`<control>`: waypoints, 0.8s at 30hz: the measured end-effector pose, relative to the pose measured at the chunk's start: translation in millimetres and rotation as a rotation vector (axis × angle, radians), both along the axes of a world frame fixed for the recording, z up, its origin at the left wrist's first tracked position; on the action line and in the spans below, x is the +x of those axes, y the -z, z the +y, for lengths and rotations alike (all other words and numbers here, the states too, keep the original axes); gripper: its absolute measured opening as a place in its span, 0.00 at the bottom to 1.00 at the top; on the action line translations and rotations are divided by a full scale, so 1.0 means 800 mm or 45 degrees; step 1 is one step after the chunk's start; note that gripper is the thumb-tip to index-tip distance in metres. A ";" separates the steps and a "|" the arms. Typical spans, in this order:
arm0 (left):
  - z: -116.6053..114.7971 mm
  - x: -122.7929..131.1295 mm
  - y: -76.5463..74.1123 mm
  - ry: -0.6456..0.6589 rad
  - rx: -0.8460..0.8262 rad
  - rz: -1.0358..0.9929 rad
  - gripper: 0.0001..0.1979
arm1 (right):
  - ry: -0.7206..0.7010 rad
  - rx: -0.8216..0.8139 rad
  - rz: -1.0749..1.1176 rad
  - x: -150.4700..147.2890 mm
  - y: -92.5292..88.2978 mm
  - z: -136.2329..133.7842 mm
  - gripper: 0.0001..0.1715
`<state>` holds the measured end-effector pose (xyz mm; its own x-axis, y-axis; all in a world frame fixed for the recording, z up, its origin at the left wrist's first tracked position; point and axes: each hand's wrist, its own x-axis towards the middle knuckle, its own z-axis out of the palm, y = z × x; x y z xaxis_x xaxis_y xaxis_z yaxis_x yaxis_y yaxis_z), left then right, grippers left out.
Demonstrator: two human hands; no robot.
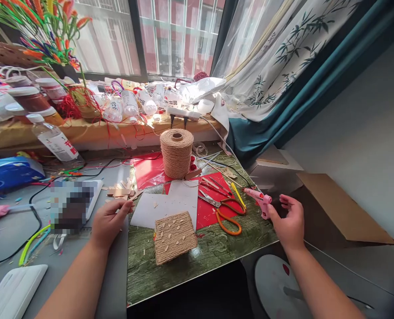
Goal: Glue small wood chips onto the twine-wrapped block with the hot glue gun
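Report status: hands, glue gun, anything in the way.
Left hand empty, resting on table edge. Right hand open, touching pink glue gun handle, not gripping. Orange-handled scissors lie beside gun; twine-wrapped piece sits centre.

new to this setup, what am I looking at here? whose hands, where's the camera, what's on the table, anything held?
One picture, from a camera worn on a person's head, looking forward and down at their own bare hands; there is no robot. The left hand pinches a small sliver of something too small to identify, above the grey tabletop. The right hand is open at the table's edge, beside a pink glue gun, with no grip on it that I can see. Between them lies a small twine-covered house shape on the green mat. Behind it are white paper, orange-handled scissors and a spool of twine.
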<state>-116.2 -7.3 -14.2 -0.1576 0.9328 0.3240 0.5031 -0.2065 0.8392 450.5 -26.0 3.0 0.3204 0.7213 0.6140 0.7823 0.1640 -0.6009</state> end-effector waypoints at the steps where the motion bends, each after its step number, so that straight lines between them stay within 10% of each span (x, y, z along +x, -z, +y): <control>1: 0.001 -0.001 0.000 0.011 0.002 0.021 0.15 | -0.013 0.095 -0.069 -0.010 -0.005 -0.009 0.30; 7: -0.020 0.017 -0.051 0.360 -0.030 -0.092 0.16 | -0.949 -0.271 -0.191 -0.142 -0.033 -0.052 0.32; 10: -0.057 0.048 -0.084 0.644 -0.175 -0.210 0.44 | -1.202 -0.545 -0.046 -0.206 -0.032 -0.058 0.55; 14: -0.105 0.087 -0.077 0.566 -0.336 -0.518 0.58 | -1.362 -0.652 0.054 -0.246 -0.021 -0.047 0.73; 19: -0.124 0.103 -0.044 0.383 -0.441 -0.593 0.55 | -1.378 -0.609 0.111 -0.255 -0.028 -0.035 0.65; 24: -0.128 0.102 -0.052 0.389 -0.379 -0.721 0.53 | -1.430 -0.461 0.116 -0.253 -0.064 -0.042 0.62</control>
